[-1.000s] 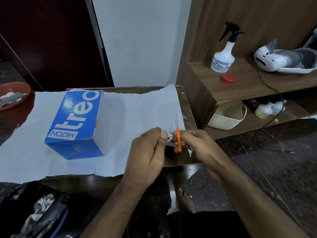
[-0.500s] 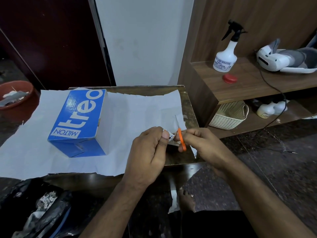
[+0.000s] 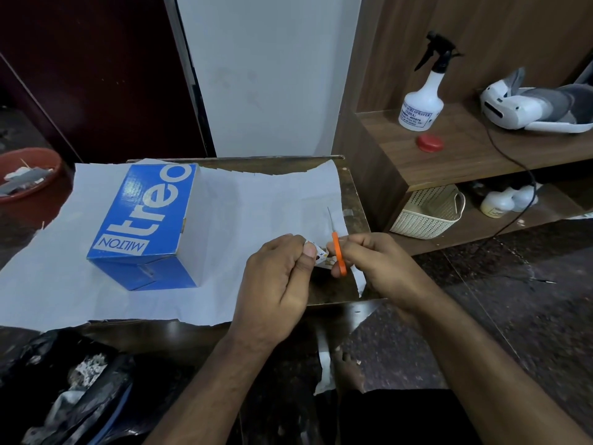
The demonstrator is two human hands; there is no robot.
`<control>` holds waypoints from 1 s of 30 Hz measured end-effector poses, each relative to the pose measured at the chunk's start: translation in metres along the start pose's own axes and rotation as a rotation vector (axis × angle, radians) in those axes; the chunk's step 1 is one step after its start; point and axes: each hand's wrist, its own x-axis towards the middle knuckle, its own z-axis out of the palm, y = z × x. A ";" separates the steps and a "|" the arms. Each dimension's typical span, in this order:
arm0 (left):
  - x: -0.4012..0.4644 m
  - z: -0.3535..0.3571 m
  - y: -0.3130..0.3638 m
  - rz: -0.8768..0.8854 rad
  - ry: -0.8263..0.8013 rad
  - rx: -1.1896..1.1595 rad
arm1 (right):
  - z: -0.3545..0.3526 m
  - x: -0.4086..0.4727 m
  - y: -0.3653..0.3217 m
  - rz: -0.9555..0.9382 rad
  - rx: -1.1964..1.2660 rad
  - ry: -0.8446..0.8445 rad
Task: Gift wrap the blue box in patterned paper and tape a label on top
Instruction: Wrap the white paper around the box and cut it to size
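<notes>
1. The left hand (image 3: pixel 272 277) is pinching a small printed label (image 3: pixel 322 255) between thumb and curled fingers.
2. The right hand (image 3: pixel 378 261) is gripping orange scissors (image 3: pixel 338 252), fingers curled round the handle, blades pointing away, just beside the label.
3. Both hands are hovering over the paper's (image 3: pixel 256 203) right edge.
4. The blue box (image 3: pixel 150 226) is sitting on the paper, left of the hands and apart from them, on the table (image 3: pixel 353 194).

Dark wooden table (image 3: pixel 353 200): white paper sheet (image 3: pixel 256 213) spread across it, overhanging left and near edges; blue box (image 3: pixel 144 226) on the sheet. Wooden shelf (image 3: pixel 465 155): white spray bottle (image 3: pixel 420 104), red cap (image 3: pixel 430 143), white headset (image 3: pixel 532 107).
</notes>
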 end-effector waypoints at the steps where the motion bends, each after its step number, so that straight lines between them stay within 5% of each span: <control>1: 0.000 0.000 -0.001 -0.004 0.002 -0.001 | 0.000 0.000 0.000 -0.002 0.004 0.006; 30: -0.001 0.000 -0.003 0.063 -0.024 0.036 | -0.004 0.013 0.012 -0.034 -0.017 0.022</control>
